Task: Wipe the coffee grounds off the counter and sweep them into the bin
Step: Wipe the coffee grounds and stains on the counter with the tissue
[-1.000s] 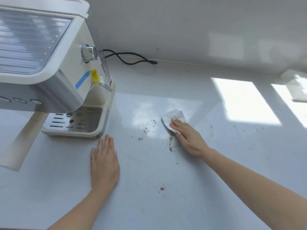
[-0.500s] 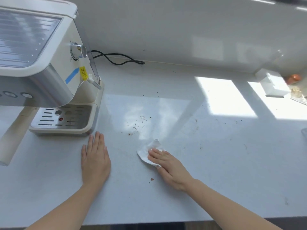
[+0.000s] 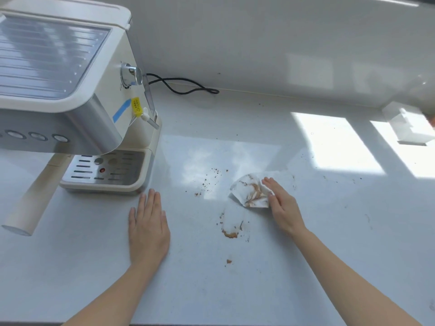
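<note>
Two bare hands lie on the white tabletop point(image 3: 306, 267). The left hand point(image 3: 148, 228) rests palm down, its fingers point(image 3: 150, 201) straight and close together, clamped on nothing; their tips stop just short of the drip tray point(image 3: 106, 170) of a cream espresso machine point(image 3: 70, 90). The right hand point(image 3: 283, 207) presses flat on a crumpled white paper towel point(image 3: 250, 190), fingers point(image 3: 268, 184) extended and together, covering the towel's right edge rather than gripping it. Brown stains streak the towel just left of those fingers.

Coffee grounds point(image 3: 209, 181) are scattered as loose specks between the two hands, beyond the left fingertips and left of the towel. Nearer the person than the right fingers, a brown smear point(image 3: 231, 232) curves around a wiped patch, and a single crumb point(image 3: 228, 261) sits nearer still. Fainter specks dot the surface to the right of the right hand.

A black cord point(image 3: 183, 87) loops behind the machine along the wall. A white box point(image 3: 407, 125) sits far to the right of the right fingers, beside bright patches of sunlight.
</note>
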A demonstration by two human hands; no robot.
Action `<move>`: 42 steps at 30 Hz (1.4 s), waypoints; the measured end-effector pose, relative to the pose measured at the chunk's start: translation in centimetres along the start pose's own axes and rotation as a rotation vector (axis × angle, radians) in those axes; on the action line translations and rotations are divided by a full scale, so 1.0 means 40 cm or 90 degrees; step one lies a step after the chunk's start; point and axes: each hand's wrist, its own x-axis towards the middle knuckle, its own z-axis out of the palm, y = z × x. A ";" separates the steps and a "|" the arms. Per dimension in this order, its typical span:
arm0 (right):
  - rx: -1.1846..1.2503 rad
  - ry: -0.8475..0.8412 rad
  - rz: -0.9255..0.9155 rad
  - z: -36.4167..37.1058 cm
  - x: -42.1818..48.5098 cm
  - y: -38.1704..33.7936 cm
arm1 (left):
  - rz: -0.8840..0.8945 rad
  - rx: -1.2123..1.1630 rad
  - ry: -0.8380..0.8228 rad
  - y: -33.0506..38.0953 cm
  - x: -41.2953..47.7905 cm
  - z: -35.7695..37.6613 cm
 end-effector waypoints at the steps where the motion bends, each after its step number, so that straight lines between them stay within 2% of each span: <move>1: -0.053 -0.031 -0.037 0.012 -0.001 -0.001 | 0.001 0.001 0.000 0.001 0.000 0.000; 4: -0.128 -0.100 -0.131 0.055 -0.027 -0.019 | 0.001 0.001 0.000 0.000 0.002 0.002; 10: -0.110 -0.143 -0.175 0.086 -0.111 -0.042 | 0.003 -0.004 0.006 0.000 0.003 0.003; 12: -0.064 -0.159 -0.161 0.090 -0.131 -0.050 | 0.002 -0.003 0.009 -0.001 0.001 0.003; 15: 0.076 -0.181 -0.050 0.073 -0.128 -0.078 | 0.002 -0.004 0.009 0.000 0.001 0.001; 17: 0.164 -0.132 0.013 0.051 -0.111 -0.100 | 0.003 -0.005 0.008 -0.001 0.001 0.000; 20: 0.238 0.036 0.005 -0.002 -0.076 -0.124 | 0.001 -0.010 0.008 0.000 0.000 0.001; 22: 0.199 0.122 -0.045 -0.042 -0.049 -0.121 | 0.000 -0.015 0.012 0.000 -0.002 0.001; 24: 0.062 0.153 -0.133 -0.075 -0.021 -0.111 | 0.001 -0.016 0.014 0.001 -0.002 0.001; 27: -0.161 0.066 -0.219 -0.073 0.007 -0.088 | 0.004 -0.013 0.014 0.001 0.000 0.000; 31: -0.234 -0.136 -0.172 0.005 -0.008 -0.045 | -0.002 -0.006 0.012 0.000 0.000 0.000; 42: -0.191 -0.175 -0.210 0.066 -0.154 -0.035 | 0.005 -0.004 0.009 -0.001 0.000 0.004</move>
